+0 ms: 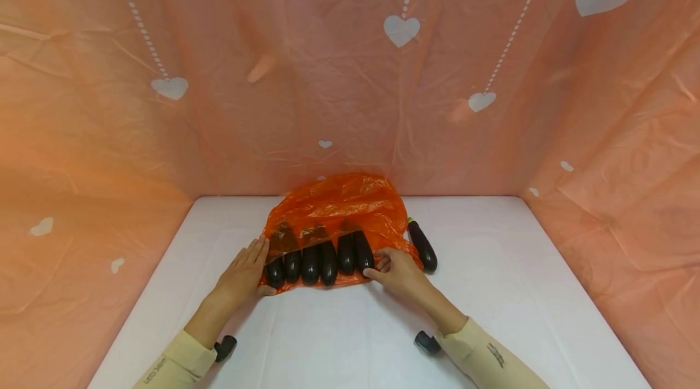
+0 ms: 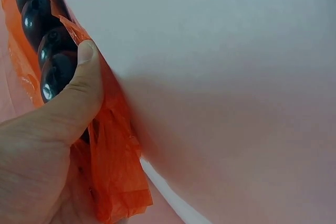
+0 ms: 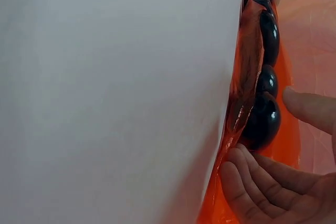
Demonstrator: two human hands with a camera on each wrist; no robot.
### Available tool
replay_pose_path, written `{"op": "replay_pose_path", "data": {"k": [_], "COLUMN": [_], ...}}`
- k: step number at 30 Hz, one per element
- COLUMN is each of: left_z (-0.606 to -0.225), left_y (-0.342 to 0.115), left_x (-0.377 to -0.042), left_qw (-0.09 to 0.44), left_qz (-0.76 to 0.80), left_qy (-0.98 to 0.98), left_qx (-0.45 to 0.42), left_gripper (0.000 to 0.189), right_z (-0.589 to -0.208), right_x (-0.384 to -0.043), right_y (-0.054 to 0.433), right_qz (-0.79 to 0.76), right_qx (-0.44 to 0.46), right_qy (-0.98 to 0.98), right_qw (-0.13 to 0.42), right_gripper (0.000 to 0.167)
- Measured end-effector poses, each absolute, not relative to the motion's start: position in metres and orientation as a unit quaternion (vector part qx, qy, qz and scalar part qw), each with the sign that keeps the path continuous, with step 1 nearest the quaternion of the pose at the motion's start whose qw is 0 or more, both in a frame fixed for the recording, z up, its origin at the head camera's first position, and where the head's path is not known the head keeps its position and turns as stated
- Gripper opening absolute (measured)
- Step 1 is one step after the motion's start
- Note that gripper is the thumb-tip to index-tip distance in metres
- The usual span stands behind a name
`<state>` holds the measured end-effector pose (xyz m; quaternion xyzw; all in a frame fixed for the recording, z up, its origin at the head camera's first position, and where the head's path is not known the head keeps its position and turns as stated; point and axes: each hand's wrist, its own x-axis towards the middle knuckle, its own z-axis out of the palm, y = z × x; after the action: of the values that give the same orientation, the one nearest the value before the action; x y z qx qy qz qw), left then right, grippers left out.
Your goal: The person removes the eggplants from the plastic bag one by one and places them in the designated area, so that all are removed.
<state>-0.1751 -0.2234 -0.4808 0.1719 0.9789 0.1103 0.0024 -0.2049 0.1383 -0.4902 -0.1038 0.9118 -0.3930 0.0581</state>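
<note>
Several dark eggplants [image 1: 310, 266] lie side by side in a thin orange plastic bag [image 1: 350, 194], their rounded ends toward the person and their far parts covered by film. At the bag's left edge, my left hand [image 1: 243, 270] rests with fingers straight; its thumb [image 2: 86, 72] presses on the film beside the end eggplant [image 2: 59, 74]. On the other side, my right hand [image 1: 401, 273] touches the bag by the rightmost eggplant [image 3: 265, 121]. Its fingers bend loosely against the film, with the thumb apart from them. Another eggplant [image 1: 423, 246] with a green stem lies outside, right of the bag.
The white table [image 1: 317, 340] spreads out in front of the bag. Orange sheets with white hearts [image 1: 401, 30] hang at the back and both sides. Near each cuff is a small black device [image 1: 428, 343].
</note>
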Motion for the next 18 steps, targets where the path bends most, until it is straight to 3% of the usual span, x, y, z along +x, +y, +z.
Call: {"op": "replay_pose_path", "data": {"k": [18], "left_z": [-0.4802], "left_y": [-0.2231], "left_x": [-0.1747], "left_qw": [0.008], "left_qz": [0.108], "left_qy": [0.979], "left_qx": [0.172], "left_gripper": [0.11], "right_z": [-0.4906], "right_x": [-0.2124], "right_y": [0.1355], "right_qz": [-0.375], "right_qx": [-0.098], "right_qy": [0.918], "right_qw": [0.083], "right_gripper": [0.063]}}
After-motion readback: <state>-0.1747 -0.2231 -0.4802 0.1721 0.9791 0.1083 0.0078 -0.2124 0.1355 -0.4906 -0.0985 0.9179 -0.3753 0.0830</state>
